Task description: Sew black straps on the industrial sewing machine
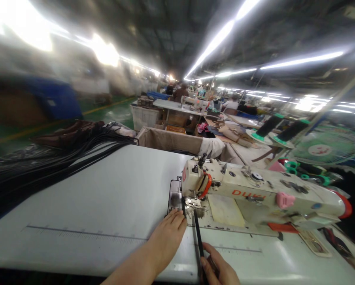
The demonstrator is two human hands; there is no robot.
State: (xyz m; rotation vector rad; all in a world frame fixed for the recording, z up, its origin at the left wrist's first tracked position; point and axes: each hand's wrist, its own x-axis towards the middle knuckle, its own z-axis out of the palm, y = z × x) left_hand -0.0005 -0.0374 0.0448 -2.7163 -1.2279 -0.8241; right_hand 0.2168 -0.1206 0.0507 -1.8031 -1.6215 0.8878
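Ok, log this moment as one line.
left hand: flat on table beside presser foot | right hand: pinching black strap | strap runs under sewing machine foot

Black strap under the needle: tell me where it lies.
In the head view, the black strap runs from the sewing machine presser foot toward the right hand, beside the left hand.
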